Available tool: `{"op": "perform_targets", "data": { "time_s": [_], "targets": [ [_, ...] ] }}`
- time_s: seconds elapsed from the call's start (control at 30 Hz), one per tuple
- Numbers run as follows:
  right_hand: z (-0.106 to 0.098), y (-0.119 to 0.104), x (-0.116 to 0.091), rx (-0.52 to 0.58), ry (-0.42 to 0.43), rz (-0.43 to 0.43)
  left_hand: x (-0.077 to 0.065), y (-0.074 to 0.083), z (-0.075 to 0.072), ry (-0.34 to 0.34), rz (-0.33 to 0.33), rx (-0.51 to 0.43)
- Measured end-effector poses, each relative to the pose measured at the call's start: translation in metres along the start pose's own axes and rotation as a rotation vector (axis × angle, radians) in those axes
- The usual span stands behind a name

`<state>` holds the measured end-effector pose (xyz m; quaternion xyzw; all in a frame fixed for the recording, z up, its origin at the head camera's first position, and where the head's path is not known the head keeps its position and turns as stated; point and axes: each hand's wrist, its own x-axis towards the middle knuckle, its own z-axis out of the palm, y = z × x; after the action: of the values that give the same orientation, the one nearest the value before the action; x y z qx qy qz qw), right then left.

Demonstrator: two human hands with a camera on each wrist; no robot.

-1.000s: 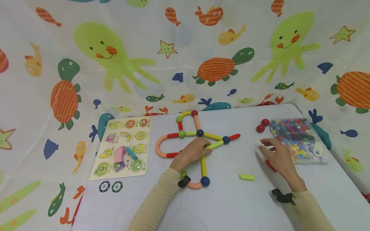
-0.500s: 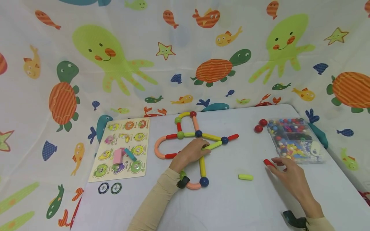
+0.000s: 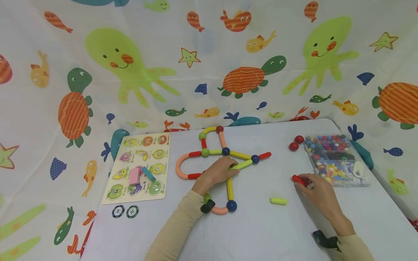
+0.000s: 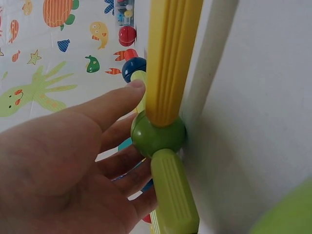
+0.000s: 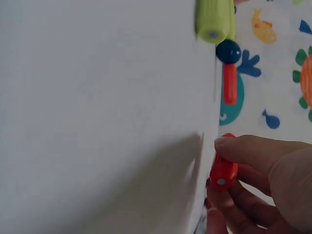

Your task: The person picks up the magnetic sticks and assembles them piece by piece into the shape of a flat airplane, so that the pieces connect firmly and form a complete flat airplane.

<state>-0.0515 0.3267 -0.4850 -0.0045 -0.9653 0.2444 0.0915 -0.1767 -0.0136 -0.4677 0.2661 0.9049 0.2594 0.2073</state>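
Observation:
In the head view, my left hand [image 3: 216, 173] rests at the middle of a flat figure of magnetic rods and balls. Its thumb lies on a light green magnetic rod [image 3: 243, 165], with the fingers curled round the far side by a green ball [image 4: 158, 134], as the left wrist view shows. A yellow rod [image 4: 170, 63] and another green rod [image 4: 174, 190] join that ball. At the right, my right hand [image 3: 321, 195] pinches a short red magnetic rod [image 5: 224, 168] between thumb and fingers, just above the table. A loose light green rod [image 3: 278, 201] lies between the hands.
Two red balls [image 3: 296, 143] lie beside a clear divided box [image 3: 337, 159] of beads at the right. A wooden fruit puzzle board [image 3: 109, 177] with a pink block [image 3: 134, 176] and a teal block [image 3: 148, 173] is at the left. Two round chips [image 3: 125, 211] lie before it.
My right hand has come down beside the bead box, taken the red rod from the table and moved it slightly left. My left hand has stayed in place.

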Motion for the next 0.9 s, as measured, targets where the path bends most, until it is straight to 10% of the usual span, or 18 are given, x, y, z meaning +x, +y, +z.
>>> {"op": "perform_targets", "data": {
  "time_s": [0.33, 0.9],
  "targets": [
    [0.026, -0.026, 0.049, 0.065, -0.01, -0.179, 0.0, 0.0, -0.001, 0.005, 0.004, 0.001],
    [0.049, -0.048, 0.082, 0.114, -0.153, -0.154, -0.001, 0.0, -0.001, 0.009, 0.003, 0.001]
  ]
}}
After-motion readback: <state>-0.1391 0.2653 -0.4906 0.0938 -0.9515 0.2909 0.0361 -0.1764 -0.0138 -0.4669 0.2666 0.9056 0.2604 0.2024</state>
